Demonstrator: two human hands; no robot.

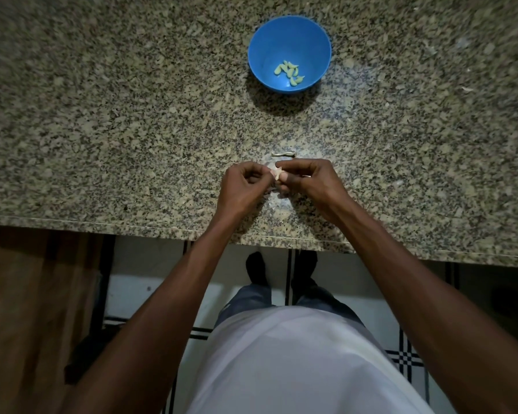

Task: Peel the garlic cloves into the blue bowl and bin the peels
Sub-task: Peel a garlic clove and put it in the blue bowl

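I see a speckled grey-and-beige granite countertop (108, 121) filling the upper view, its front edge running across the middle. Below it lies a white tiled floor with black stripe lines (150, 273), and a brown wooden cabinet panel (27, 309) stands at the left.

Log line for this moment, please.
step: peeling | both hands pinch garlic clove above counter | blue bowl: peeled cloves inside
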